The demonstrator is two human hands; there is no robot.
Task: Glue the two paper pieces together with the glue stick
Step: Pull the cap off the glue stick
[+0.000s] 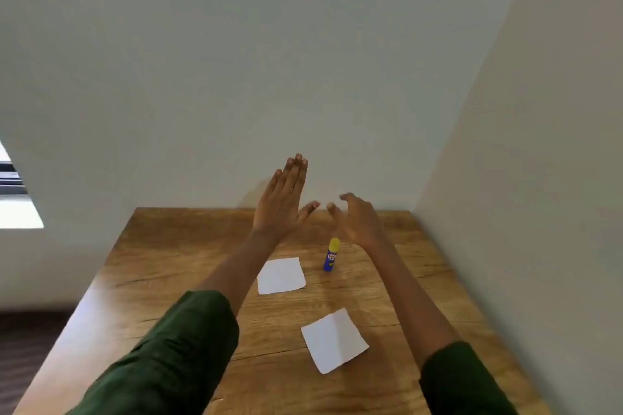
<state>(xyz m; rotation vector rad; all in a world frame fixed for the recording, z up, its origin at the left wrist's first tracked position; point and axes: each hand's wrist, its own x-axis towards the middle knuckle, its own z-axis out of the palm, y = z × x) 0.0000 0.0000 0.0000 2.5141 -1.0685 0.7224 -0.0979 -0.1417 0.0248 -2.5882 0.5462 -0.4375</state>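
Two white paper pieces lie flat on the wooden table (175, 280): one paper piece (281, 276) further away, the other paper piece (334, 340) nearer and to the right. A blue glue stick (331, 254) with a yellow cap stands upright between them and the wall. My left hand (283, 200) is raised above the table's far edge, fingers straight and together, thumb out, holding nothing. My right hand (357, 217) hovers just beyond the glue stick, fingers loosely curled and apart, empty. Both arms wear dark green sleeves.
The table sits in a corner, with a pale wall (303, 61) behind it and another wall (539, 178) along its right side. A bright window (13, 202) shows at the far left. Dark floor (23, 347) lies left of the table.
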